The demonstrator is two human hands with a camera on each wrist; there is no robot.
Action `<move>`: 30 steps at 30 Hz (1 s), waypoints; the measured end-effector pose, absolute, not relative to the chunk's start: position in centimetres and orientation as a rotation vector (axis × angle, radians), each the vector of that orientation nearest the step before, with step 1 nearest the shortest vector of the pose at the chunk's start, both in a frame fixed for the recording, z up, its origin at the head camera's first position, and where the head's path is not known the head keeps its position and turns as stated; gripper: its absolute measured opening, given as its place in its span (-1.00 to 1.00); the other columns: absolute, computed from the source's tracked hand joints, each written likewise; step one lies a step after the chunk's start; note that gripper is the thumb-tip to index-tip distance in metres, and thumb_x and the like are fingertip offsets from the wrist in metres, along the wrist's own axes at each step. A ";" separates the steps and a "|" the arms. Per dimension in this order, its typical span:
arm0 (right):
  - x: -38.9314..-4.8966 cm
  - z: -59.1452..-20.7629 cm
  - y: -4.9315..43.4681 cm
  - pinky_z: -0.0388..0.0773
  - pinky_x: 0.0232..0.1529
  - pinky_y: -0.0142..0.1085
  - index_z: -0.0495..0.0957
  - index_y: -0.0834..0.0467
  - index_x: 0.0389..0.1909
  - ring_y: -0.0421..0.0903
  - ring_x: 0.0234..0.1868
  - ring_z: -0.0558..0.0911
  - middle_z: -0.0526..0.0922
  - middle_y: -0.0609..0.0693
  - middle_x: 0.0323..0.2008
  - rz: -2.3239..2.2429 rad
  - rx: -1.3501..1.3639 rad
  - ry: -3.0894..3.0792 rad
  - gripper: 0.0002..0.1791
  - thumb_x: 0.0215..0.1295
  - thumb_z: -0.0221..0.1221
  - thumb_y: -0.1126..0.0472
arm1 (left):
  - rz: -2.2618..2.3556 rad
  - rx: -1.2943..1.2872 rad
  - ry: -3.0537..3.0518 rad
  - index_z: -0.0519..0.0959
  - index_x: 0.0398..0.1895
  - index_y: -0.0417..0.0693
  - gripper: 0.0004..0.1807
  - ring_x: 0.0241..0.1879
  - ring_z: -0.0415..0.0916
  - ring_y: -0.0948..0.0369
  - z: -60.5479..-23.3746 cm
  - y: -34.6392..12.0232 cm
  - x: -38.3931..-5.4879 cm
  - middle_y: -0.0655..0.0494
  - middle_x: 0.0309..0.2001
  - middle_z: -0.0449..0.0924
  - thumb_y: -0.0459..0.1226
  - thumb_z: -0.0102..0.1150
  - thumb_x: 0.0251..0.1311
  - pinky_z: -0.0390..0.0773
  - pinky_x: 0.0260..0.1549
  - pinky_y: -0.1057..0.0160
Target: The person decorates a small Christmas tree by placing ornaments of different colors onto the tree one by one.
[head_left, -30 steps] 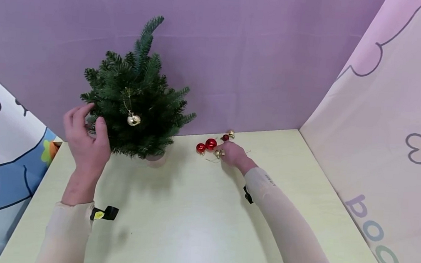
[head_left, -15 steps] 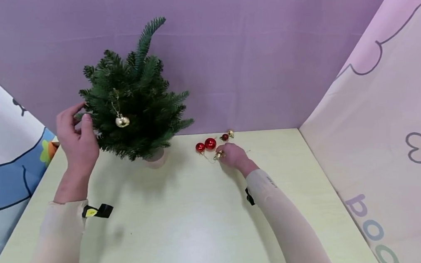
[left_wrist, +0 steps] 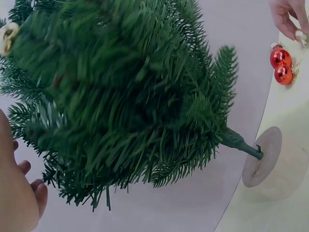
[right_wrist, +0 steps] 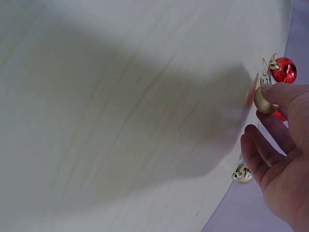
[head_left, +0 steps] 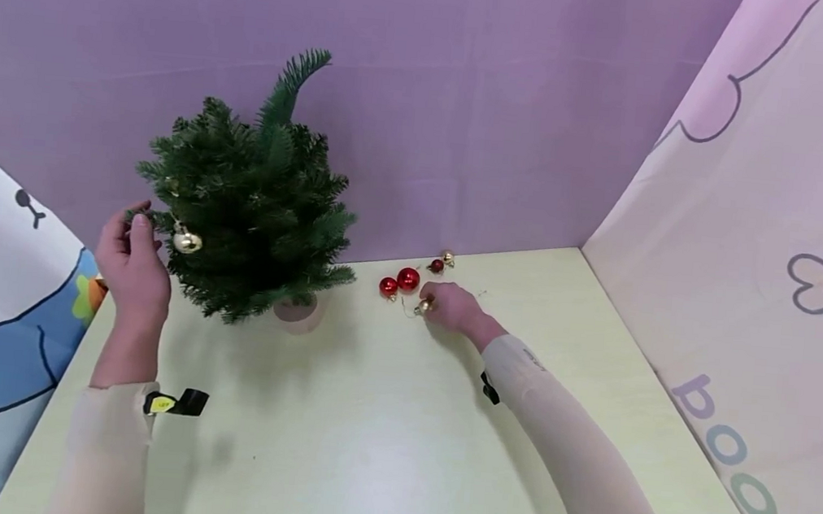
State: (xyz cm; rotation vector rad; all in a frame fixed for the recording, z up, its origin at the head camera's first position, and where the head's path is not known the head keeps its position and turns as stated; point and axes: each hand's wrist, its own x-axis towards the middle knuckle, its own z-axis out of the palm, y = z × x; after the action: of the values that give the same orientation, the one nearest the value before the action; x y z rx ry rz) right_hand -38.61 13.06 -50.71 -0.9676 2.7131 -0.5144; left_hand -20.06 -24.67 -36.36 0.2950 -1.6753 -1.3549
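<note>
A small green Christmas tree [head_left: 254, 210] stands at the back left on a pale round base [head_left: 298, 316]. My left hand [head_left: 134, 269] is at its left side, with a branch tip between thumb and fingers. A gold bauble [head_left: 187, 242] hangs by a cord from the foliage beside that hand. Over on the right, my right hand [head_left: 454, 306] pinches another gold bauble [right_wrist: 263, 103] between thumb and finger, close to the tabletop. Its metal cap and thin loop show in the right wrist view.
Two shiny red baubles, the larger one [head_left: 408, 279] and its neighbour [head_left: 388, 287], lie left of the right hand. Behind them are a small dark red bauble [head_left: 436, 266] and a gold one [head_left: 448, 258]. A purple backdrop [head_left: 525, 136] rises at the table's back edge.
The left hand has moved left, and the tree has turned, carrying its hanging gold bauble leftward. The right hand stays among the baubles, its gold bauble shifting slightly.
</note>
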 end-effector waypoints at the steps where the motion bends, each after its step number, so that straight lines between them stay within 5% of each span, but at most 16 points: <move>1: -38.8 -50.7 13.0 0.41 -0.14 -0.28 0.48 0.06 -0.09 -0.14 -0.16 0.52 0.57 -0.09 -0.20 -0.511 -0.973 2.708 -0.67 0.07 0.19 0.17 | -1.407 0.295 -1.637 0.49 -0.02 -0.05 -0.71 -0.33 0.34 0.27 -36.3 -24.7 -20.0 0.09 -0.20 0.38 -0.23 -0.13 0.27 0.33 -0.29 0.33; 7: -40.0 -50.8 12.8 0.39 -0.09 -0.27 0.50 0.03 -0.09 -0.16 -0.12 0.50 0.56 -0.12 -0.18 -0.490 -1.012 2.683 -0.66 0.05 0.19 0.14 | -1.530 0.234 -1.511 0.35 0.13 -0.01 -0.63 -0.06 0.32 0.13 -35.9 -23.4 -18.9 -0.01 0.01 0.25 -0.34 -0.12 0.25 0.37 -0.18 0.31; 14: -41.8 -51.1 13.0 0.39 -0.12 -0.29 0.54 0.00 -0.20 -0.19 -0.16 0.50 0.57 -0.16 -0.24 -0.555 -1.077 2.664 -0.75 0.04 0.22 0.16 | -1.452 0.127 -1.630 0.10 0.31 0.09 -0.47 0.10 0.17 0.09 -35.1 -20.1 -18.1 0.11 0.24 0.05 -0.39 -0.20 0.26 0.26 -0.10 0.38; 25: -40.7 -49.9 13.0 0.39 -0.16 -0.36 0.54 0.03 -0.18 -0.17 -0.19 0.53 0.58 -0.14 -0.25 -0.601 -1.239 2.637 -0.74 0.05 0.21 0.16 | -1.506 0.011 -1.596 -0.04 0.35 0.10 -0.31 0.09 0.11 0.05 -35.3 -19.2 -18.0 -0.02 0.26 -0.01 -0.50 -0.18 0.17 0.22 -0.09 0.36; 30: -39.6 -48.9 12.8 0.39 -0.20 -0.40 0.53 0.04 -0.18 -0.11 -0.18 0.54 0.57 -0.16 -0.25 -0.682 -1.281 2.617 -0.72 0.04 0.22 0.11 | -1.507 -0.017 -1.642 -0.03 0.35 0.07 -0.33 0.19 0.06 0.05 -35.3 -19.2 -17.8 0.08 0.30 -0.09 -0.46 -0.12 0.18 0.22 0.00 0.35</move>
State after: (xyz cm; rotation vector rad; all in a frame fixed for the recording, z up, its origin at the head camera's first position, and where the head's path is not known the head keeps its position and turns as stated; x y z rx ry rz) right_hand -39.58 12.79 -48.85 -1.2806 2.6165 -0.6824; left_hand -17.79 -19.17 -35.34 -0.0172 -1.6416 -1.5068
